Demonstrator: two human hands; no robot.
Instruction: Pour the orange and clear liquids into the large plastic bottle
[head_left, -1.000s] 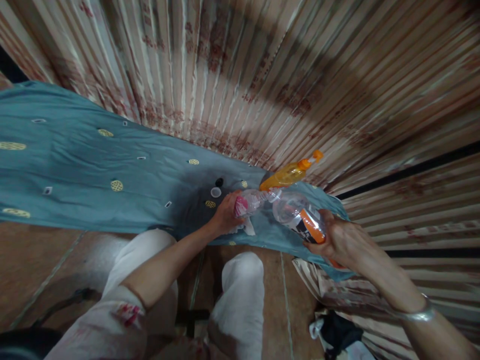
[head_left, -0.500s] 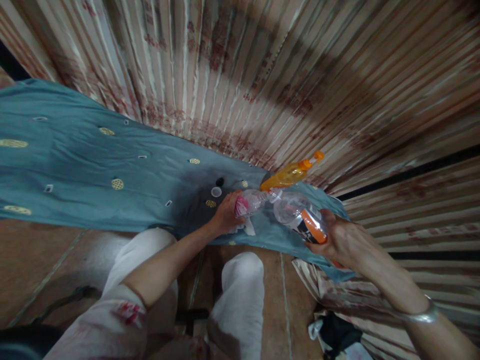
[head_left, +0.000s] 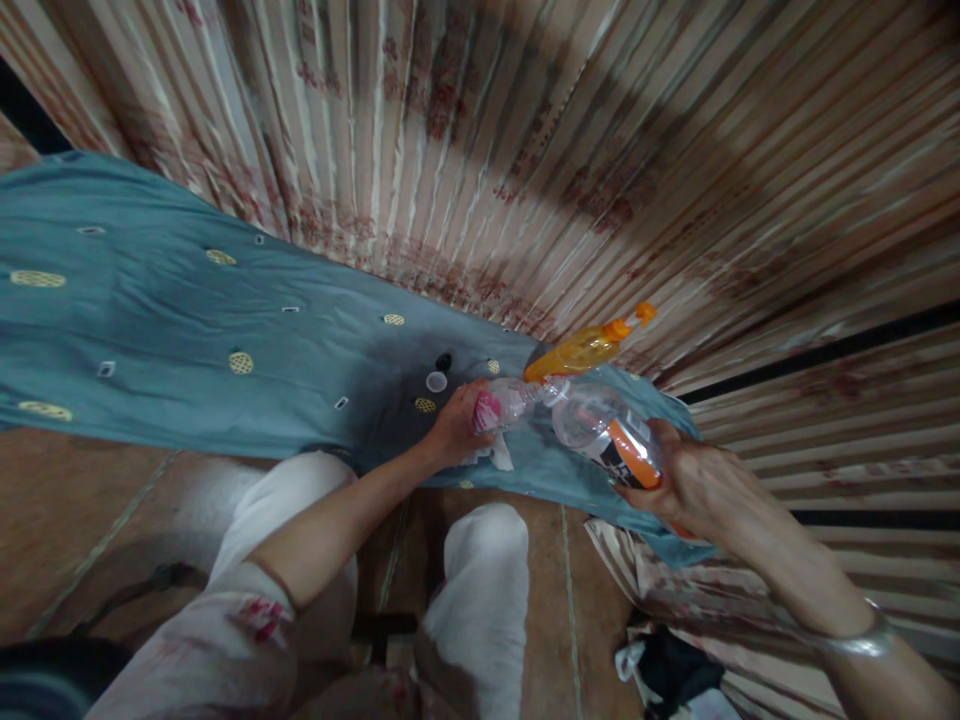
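We tilt the clear orange-labelled plastic bottle [head_left: 604, 432] in our closed right hand [head_left: 686, 485], mouth-to-mouth with the small pink-labelled clear bottle [head_left: 501, 407] gripped by our left hand [head_left: 454, 432], so liquid can pass.

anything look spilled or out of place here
No spill shows. Two loose caps lie on the blue cloth, and the right hand tips a clear bottle mouth to mouth with the left hand's small bottle.

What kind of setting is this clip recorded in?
Probably a home room, at a bedside: a teal patterned sheet spread on a low surface, a pleated floral curtain behind it, and a tiled floor underfoot.
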